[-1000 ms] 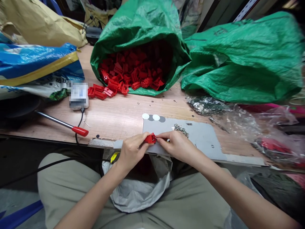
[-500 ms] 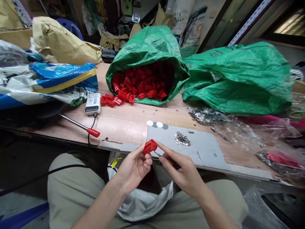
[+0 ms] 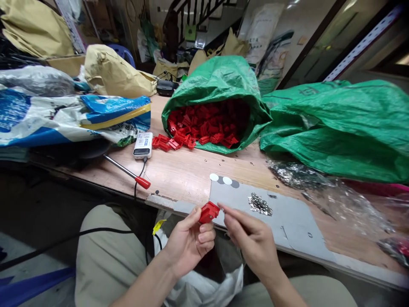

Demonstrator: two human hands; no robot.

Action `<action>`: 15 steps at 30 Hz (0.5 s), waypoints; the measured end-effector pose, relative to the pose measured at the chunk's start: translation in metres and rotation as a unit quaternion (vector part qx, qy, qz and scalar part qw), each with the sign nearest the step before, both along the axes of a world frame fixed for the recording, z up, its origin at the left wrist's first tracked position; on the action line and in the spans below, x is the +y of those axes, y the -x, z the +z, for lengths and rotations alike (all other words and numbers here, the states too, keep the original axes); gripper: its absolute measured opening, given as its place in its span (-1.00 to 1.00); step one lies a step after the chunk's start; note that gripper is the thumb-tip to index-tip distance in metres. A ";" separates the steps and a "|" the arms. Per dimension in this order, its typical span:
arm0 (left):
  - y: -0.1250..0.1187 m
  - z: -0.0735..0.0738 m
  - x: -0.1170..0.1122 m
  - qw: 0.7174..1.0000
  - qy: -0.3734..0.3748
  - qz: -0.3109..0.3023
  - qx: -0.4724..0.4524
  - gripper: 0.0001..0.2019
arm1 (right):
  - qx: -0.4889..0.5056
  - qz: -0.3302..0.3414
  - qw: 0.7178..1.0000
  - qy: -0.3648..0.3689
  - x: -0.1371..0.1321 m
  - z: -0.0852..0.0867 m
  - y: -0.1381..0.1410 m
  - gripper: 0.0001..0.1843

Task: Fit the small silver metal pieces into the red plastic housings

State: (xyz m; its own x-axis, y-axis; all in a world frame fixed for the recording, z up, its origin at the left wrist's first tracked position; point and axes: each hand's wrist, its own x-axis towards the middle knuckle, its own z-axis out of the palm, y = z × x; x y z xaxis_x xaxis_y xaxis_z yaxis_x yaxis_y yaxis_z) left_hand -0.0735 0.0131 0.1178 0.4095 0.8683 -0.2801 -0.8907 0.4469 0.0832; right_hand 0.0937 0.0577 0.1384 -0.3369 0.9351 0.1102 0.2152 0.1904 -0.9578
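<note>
While the left hand (image 3: pixel 188 243) pinches one small red plastic block-shaped part (image 3: pixel 209 212) between thumb and forefinger, just in front of the table edge and above the lap, the right hand (image 3: pixel 252 244) reaches in with its fingertips (image 3: pixel 224 209) drawn narrowly together. They are just beside the part; whether anything tiny sits between them cannot be told.

On the wooden table (image 3: pixel 185 170) lies one flat grey sheet (image 3: pixel 287 217). It bears one small heap of silvery metal bits (image 3: pixel 259 204), and four round discs (image 3: pixel 227 181) stand in a row at its far corner, two white and two grey.

Two green woven plastic sacks lie beyond. The open sack (image 3: pixel 220 81) holds red parts too many to count, and a few more have spilled out (image 3: pixel 169 143) beside one white power bank (image 3: pixel 143 145). The closed sack (image 3: pixel 335 123) lies to its right. One metal tool with a red handle (image 3: pixel 129 172) lies near the table's front edge.
</note>
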 end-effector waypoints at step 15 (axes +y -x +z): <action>-0.006 -0.031 -0.029 0.534 -0.303 -0.169 0.771 -0.54 | -0.331 -0.027 0.931 -0.149 0.198 -0.016 0.136 -0.54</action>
